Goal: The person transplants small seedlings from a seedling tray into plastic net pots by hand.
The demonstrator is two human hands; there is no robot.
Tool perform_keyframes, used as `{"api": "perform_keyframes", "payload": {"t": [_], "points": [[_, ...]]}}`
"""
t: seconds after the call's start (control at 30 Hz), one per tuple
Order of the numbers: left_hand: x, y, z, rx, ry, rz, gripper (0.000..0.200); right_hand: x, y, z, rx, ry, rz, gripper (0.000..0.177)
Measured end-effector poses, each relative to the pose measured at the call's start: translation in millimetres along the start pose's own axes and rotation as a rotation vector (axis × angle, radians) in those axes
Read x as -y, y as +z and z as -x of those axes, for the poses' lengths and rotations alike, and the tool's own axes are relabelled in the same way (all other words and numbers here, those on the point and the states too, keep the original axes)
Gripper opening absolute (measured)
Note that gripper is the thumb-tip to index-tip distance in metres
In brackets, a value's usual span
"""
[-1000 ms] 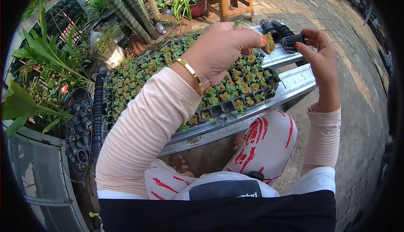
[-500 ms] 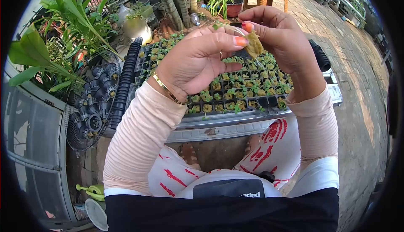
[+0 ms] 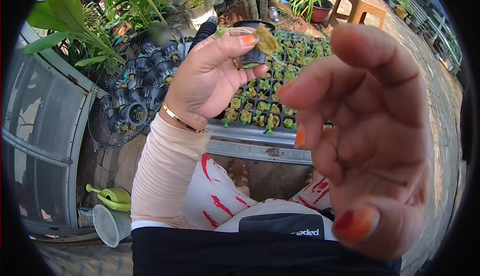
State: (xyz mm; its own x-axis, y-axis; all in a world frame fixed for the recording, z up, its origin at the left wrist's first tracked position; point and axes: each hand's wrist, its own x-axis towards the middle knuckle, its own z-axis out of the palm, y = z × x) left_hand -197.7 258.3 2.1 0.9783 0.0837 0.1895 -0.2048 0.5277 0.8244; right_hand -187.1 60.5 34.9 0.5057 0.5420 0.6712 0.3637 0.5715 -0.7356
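Note:
A seedling with a yellowish-brown, spongy root plug is pinched by the thumb and fingers of my left hand. Its thin pale stem and small leaves point left. Close to the camera, my right hand is raised with the palm showing, fingers curled but apart and nothing between them. Below both hands lies a black seedling tray with many cells of similar plugs and green sprouts; my hands cover parts of it. A round black container stands just behind the held plug.
A wire basket full of black net cups is left of the tray. The metal table ends before my knees. A green watering can and pale bucket stand lower left; a brown stool stands behind.
My right hand has let go of the plug and come up toward the camera, opening. My left hand keeps the seedling. The view has turned to the right.

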Motion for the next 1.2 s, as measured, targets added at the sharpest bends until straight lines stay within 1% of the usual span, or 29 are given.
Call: {"api": "perform_keyframes", "payload": {"t": [0.07, 0.1, 0.13, 0.2, 0.27, 0.33, 0.37, 0.4, 0.43, 0.47, 0.53, 0.57, 0.6, 0.63, 0.67, 0.73, 0.87, 0.93, 1.07, 1.13, 1.2], "points": [[4.7, -12.6, 2.5, -0.020, 0.044, 0.043, 0.018, -1.6, -0.1, 2.9, 0.270, -0.076, -0.005, 0.064], [0.5, -11.9, 5.9, -0.151, -0.068, 0.033, 0.016, -3.0, 0.9, 1.3, 0.391, -0.114, -0.017, 0.062], [3.0, -10.2, 7.9, -0.106, 0.036, 0.001, 0.016, -6.3, 0.8, -0.8, 0.486, -0.149, -0.006, 0.060], [6.4, -18.9, 9.7, -0.128, 0.061, -0.010, 0.030, -10.3, 3.4, -2.7, 0.629, -0.211, 0.034, 0.056], [5.8, -24.3, 11.4, -0.139, 0.067, -0.007, 0.030, -16.1, 8.3, -5.3, 0.679, -0.269, 0.110, 0.052], [5.5, -23.6, 11.6, -0.132, 0.060, 0.013, 0.030, -21.0, 10.2, -10.9, 0.631, -0.329, 0.259, 0.048], [1.7, -21.3, 14.5, -0.088, 0.040, 0.062, 0.030, -22.9, 11.3, -13.6, 0.576, -0.352, 0.343, 0.046], [-1.0, -20.3, 15.4, -0.043, 0.029, 0.102, 0.029, -21.8, 10.7, -19.1, 0.492, -0.365, 0.425, 0.043], [0.1, -19.9, 14.8, -0.039, 0.027, 0.105, 0.029, -21.5, 9.7, -23.6, 0.388, -0.363, 0.505, 0.041], [0.6, -19.1, 14.2, -0.106, 0.070, 0.075, 0.026, -22.1, 7.6, -26.9, 0.291, -0.363, 0.562, 0.039], [-0.3, -19.1, 15.2, -0.249, 0.170, 0.016, 0.020, -28.9, 2.6, -35.2, 0.066, -0.217, 0.612, 0.035], [3.5, -25.4, 16.8, -0.211, 0.201, 0.003, 0.021, -37.7, -1.7, -37.6, 0.008, -0.124, 0.615, 0.034], [3.6, -23.3, 17.3, -0.211, 0.205, 0.009, 0.021, -48.2, -4.8, -40.1, -0.020, -0.040, 0.605, 0.032], [3.3, -19.4, 17.8, -0.236, 0.211, -0.039, 0.021, -59.4, -7.1, -41.2, -0.060, 0.050, 0.525, 0.034], [4.1, -16.1, 17.6, -0.259, 0.215, -0.090, 0.020, -64.7, -10.0, -40.6, -0.044, 0.094, 0.590, 0.036], [7.9, -12.5, 14.8, -0.264, 0.236, -0.115, 0.020, -77.7, -12.6, -39.2, -0.029, 0.086, 0.540, 0.038], [13.4, -5.2, 10.5, -0.250, 0.225, -0.135, 0.023, -92.9, -9.0, -41.2, -0.074, 0.035, 0.561, 0.038], [14.5, -5.1, 9.5, -0.178, 0.210, -0.144, 0.023, -104.7, -10.9, -42.6, -0.143, -0.048, 0.489, 0.032], [16.1, -6.9, 9.0, -0.142, 0.223, -0.194, 0.028, -108.6, -16.2, -40.2, -0.222, -0.045, 0.423, 0.029], [16.8, -8.0, 10.4, -0.172, 0.215, -0.142, 0.023, -99.4, -20.2, -39.0, -0.286, 0.126, 0.219, 0.027], [20.5, -12.9, 10.8, -0.177, 0.224, -0.172, 0.022, -94.5, -27.8, -37.0, -0.296, 0.123, 0.211, 0.026]]}}
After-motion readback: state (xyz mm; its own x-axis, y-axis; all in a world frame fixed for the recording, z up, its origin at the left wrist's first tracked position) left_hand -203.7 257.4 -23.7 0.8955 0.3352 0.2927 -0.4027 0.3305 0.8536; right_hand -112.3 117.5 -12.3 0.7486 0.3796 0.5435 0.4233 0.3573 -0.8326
